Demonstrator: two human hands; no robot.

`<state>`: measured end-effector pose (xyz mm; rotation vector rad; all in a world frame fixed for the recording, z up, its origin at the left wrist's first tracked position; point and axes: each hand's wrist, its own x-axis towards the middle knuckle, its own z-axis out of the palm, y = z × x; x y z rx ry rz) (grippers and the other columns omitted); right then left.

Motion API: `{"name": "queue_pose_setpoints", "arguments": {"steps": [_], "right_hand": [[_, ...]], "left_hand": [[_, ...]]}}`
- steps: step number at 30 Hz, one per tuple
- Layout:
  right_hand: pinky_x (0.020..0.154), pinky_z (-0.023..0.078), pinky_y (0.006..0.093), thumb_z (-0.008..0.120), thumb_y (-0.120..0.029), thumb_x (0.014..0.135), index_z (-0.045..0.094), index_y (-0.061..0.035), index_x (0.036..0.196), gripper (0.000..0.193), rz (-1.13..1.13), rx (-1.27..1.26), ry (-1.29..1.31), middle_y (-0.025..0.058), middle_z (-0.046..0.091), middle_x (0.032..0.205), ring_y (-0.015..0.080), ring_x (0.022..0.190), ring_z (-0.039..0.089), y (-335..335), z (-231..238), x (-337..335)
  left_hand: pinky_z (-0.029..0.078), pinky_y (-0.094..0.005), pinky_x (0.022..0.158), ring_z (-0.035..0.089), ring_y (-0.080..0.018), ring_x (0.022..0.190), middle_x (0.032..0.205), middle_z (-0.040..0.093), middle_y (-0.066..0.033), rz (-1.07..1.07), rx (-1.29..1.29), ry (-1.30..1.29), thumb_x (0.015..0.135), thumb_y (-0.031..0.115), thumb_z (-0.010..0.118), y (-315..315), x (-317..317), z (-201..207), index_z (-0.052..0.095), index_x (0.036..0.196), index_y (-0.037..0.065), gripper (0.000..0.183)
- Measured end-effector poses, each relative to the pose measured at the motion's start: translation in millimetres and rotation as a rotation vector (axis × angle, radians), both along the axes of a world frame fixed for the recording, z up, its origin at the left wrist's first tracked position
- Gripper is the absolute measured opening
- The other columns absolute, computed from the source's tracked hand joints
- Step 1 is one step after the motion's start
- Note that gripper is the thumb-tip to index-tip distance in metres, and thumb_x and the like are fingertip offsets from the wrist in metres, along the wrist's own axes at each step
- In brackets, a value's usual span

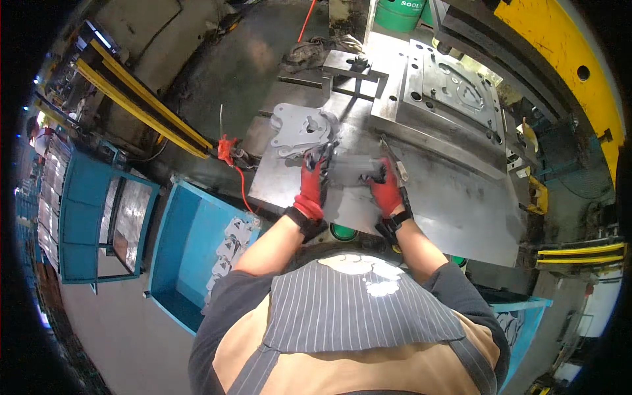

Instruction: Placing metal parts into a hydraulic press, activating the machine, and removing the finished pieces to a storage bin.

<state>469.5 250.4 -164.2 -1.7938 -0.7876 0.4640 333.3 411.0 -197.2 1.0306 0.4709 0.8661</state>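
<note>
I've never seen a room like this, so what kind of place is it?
Most likely a metal stamping workshop. A big press with a yellow frame holds a steel die, flat metal plates lie stacked on its table, and both gloved hands, left hand and right hand, hold another metal plate.

Stamped plate (352, 172) and stacked blanks (301, 128): bare grey metal, dull sheen; press table (454, 210): smooth worn steel; gloves: red-coated knit fabric.

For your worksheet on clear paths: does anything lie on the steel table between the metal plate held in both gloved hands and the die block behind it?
Nothing visible does. The plate sits between left hand and right hand; bare table leads to the die block. A plate stack lies off left.
</note>
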Motion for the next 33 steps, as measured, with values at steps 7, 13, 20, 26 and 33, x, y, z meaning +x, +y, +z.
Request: {"name": "queue_pose_setpoints", "arguments": {"steps": [7,13,20,26,33], "right_hand": [[0.088,0.040,0.0276,0.064,0.004,0.067,0.039,-0.0095,0.125,0.064,0.237,-0.037,-0.067,0.0106,0.054,0.113,0.0178,0.103,0.052,-38,49,-12],[0.078,0.045,0.0258,0.065,0.001,0.068,0.051,-0.0072,0.111,0.047,0.235,0.118,0.116,0.0071,0.062,0.096,0.0141,0.087,0.058,-31,21,-4],[0.072,0.046,0.0265,0.070,-0.003,0.065,0.057,-0.0061,0.097,0.035,0.178,0.020,0.020,0.0053,0.062,0.087,0.0134,0.080,0.058,-36,2,9],[0.070,0.046,0.0271,0.067,0.002,0.064,0.056,-0.0046,0.098,0.037,0.122,0.003,-0.015,0.0061,0.062,0.087,0.0136,0.079,0.057,-35,24,-19],[0.065,0.045,0.0253,0.068,-0.001,0.065,0.056,-0.0042,0.098,0.035,0.081,-0.026,0.275,0.0043,0.061,0.083,0.0116,0.074,0.056,-30,2,-26]], "left_hand": [[0.041,-0.0293,0.085,0.053,-0.0204,0.097,0.109,0.054,-0.0122,0.331,0.444,0.328,0.084,0.008,0.052,-62,24,17,0.037,0.124,0.005,0.042],[0.039,-0.0286,0.087,0.048,-0.0170,0.100,0.113,0.050,-0.0080,-0.004,0.236,0.201,0.089,0.011,0.045,-31,18,4,0.036,0.126,0.005,0.038],[0.043,-0.0307,0.080,0.050,-0.0163,0.089,0.101,0.052,-0.0078,-0.116,0.456,0.007,0.090,0.029,0.042,-69,15,33,0.043,0.117,0.004,0.036],[0.044,-0.0287,0.078,0.052,-0.0135,0.086,0.098,0.055,-0.0070,-0.145,0.346,0.061,0.091,0.029,0.041,-69,0,52,0.046,0.114,0.005,0.034],[0.040,-0.0292,0.087,0.050,-0.0138,0.098,0.106,0.053,-0.0076,-0.185,0.387,0.087,0.087,0.030,0.049,-54,-15,19,0.043,0.119,0.005,0.040]]}}
